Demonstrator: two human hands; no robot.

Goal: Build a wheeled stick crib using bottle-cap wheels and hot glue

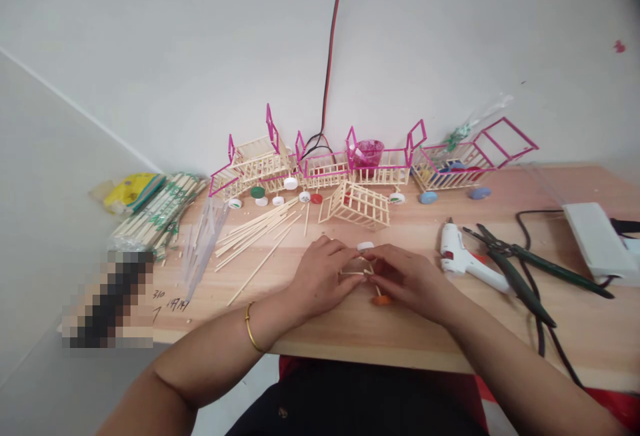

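Near the table's front edge, my left hand (324,275) and my right hand (407,279) meet over a small frame of thin wooden sticks (356,273). Both hands are closed, their fingertips pinching its sticks from either side. A white bottle cap (365,247) shows at the frame's far end, and an orange bottle cap (381,300) sits at its near end under my right fingers. My fingers hide much of the frame. Just beyond them a small stick basket (363,205) lies tilted on the table. Loose wooden sticks (263,229) are spread beyond my left hand.
Small stick carts with pink rims (327,168) and bottle-cap wheels line the wall. To the right lie a white glue gun (457,253), green-handled pliers (520,256) and a white box (597,239) with black cables. Bagged sticks (155,213) and clear plastic strips (203,249) lie left.
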